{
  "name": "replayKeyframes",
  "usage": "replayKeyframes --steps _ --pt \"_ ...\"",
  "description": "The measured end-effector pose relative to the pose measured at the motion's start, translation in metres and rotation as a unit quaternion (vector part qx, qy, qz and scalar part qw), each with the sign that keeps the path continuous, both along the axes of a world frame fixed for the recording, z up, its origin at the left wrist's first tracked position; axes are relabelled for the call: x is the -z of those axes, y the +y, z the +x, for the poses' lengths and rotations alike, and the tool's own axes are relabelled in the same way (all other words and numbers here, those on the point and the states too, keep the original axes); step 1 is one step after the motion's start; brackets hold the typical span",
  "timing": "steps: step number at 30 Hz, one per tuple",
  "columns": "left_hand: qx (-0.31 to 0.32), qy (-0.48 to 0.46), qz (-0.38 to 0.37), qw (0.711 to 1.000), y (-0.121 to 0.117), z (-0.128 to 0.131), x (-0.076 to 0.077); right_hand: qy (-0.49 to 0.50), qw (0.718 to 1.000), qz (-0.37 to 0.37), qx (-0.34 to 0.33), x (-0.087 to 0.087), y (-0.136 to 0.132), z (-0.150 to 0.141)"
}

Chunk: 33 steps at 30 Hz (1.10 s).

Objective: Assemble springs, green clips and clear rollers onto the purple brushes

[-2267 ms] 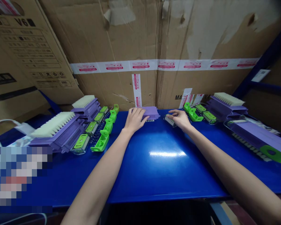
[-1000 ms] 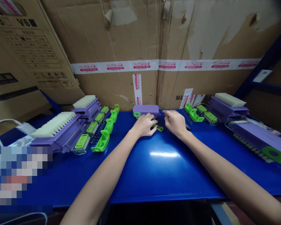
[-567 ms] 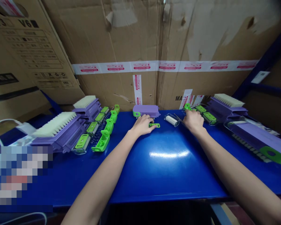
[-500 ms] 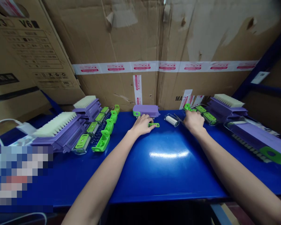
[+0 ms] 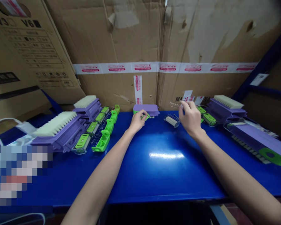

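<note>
My left hand (image 5: 138,121) is closed, thumb and fingers pinching a small green slotted plate (image 5: 146,117). Right behind that hand lies a purple brush body (image 5: 146,109) with a green end, its front partly covered by my fingers. My right hand (image 5: 190,116) is raised above the table with a thin coil spring (image 5: 175,104) at its fingertips, blurred and sticking out to the left. Between my hands is a clear case with a pale roller (image 5: 172,121) in it. Green clips (image 5: 209,119) lie just right of my right hand.
On the left are purple brush parts with pale bristles (image 5: 58,123), green-topped clear cases (image 5: 82,142) and a row of green end pieces (image 5: 101,142). To the right sit another bristle stack (image 5: 227,107) and a long purple brush (image 5: 259,137). Cardboard (image 5: 117,47) stands behind the blue table (image 5: 164,175).
My left hand has picked the green plate up off the table, drawing it back toward the brush body. My right hand has risen from the green parts, carrying the spring.
</note>
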<state>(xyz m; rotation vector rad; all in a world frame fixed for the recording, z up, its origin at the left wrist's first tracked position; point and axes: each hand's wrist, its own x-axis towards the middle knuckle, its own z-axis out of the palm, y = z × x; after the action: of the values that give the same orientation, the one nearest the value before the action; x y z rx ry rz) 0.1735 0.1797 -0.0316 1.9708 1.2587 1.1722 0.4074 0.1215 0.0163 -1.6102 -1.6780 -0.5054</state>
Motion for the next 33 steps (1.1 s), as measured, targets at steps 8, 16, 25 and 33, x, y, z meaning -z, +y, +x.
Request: replayKeyframes --steps 8,16,25,33 --pt "0.062 -0.064 -0.168 0.982 -0.002 -0.003 -0.012 0.207 0.952 0.010 -0.226 0.024 -0.003 -0.042" --pt "0.087 -0.095 -0.185 0.974 -0.004 -0.008 -0.017 0.391 0.891 -0.023 -0.230 0.034 0.007 -0.044" --pt "0.093 -0.148 -0.187 0.967 -0.005 -0.008 -0.018 0.640 0.714 -0.079 -0.272 0.032 0.009 -0.056" --pt "0.124 -0.181 -0.160 0.962 -0.011 0.005 -0.019 0.774 0.526 -0.192 -0.295 0.030 0.004 -0.062"
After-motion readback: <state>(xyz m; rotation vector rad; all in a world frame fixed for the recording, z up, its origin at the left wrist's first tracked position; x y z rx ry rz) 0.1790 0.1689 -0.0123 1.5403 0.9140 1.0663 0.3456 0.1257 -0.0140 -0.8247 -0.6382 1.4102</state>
